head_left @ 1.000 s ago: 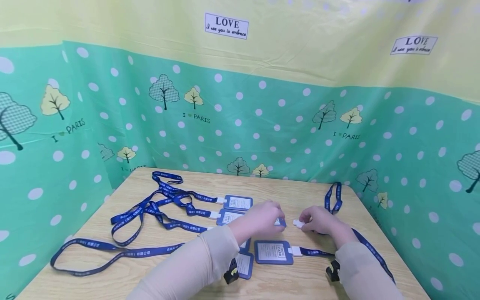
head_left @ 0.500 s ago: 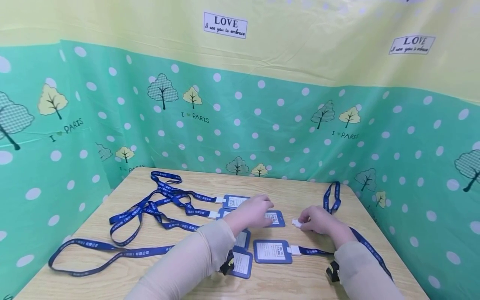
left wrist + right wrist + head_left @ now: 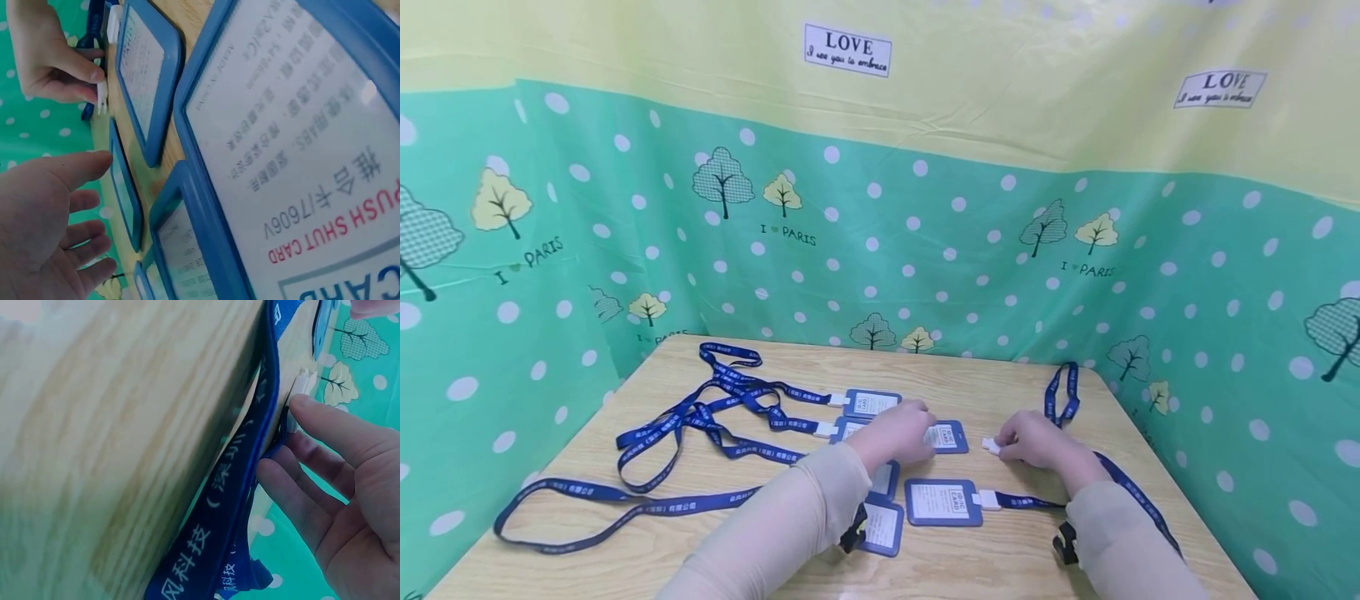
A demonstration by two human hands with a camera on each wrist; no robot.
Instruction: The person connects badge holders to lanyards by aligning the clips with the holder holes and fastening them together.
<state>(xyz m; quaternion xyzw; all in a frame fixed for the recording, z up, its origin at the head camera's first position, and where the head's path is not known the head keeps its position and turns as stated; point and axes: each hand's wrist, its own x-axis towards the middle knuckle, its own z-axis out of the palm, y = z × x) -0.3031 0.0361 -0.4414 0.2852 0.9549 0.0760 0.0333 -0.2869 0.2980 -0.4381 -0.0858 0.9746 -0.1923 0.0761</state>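
My right hand (image 3: 1041, 440) pinches the white plastic clip (image 3: 992, 447) of a blue printed lanyard (image 3: 244, 450) between thumb and fingers. Left of the clip, apart from it, lies a blue ID card holder (image 3: 951, 437) with nothing attached to its slotted end. My left hand (image 3: 897, 433) hovers beside that holder and partly covers it in the head view. In the left wrist view, the left hand (image 3: 44, 219) has thumb and fingers relaxed and grips nothing. Another badge holder (image 3: 942, 502), joined to its own lanyard clip (image 3: 988, 500), lies nearer the front.
Several badge holders (image 3: 882, 529) are stacked in a column on the left, partly under my left arm. Their blue lanyards (image 3: 685, 433) sprawl across the left of the wooden table (image 3: 820, 575). A polka-dot curtain (image 3: 925, 275) encloses the back and sides.
My left hand has drawn back to the left and lower, uncovering more of the loose card holder. The right hand keeps pinching the clip in nearly the same place.
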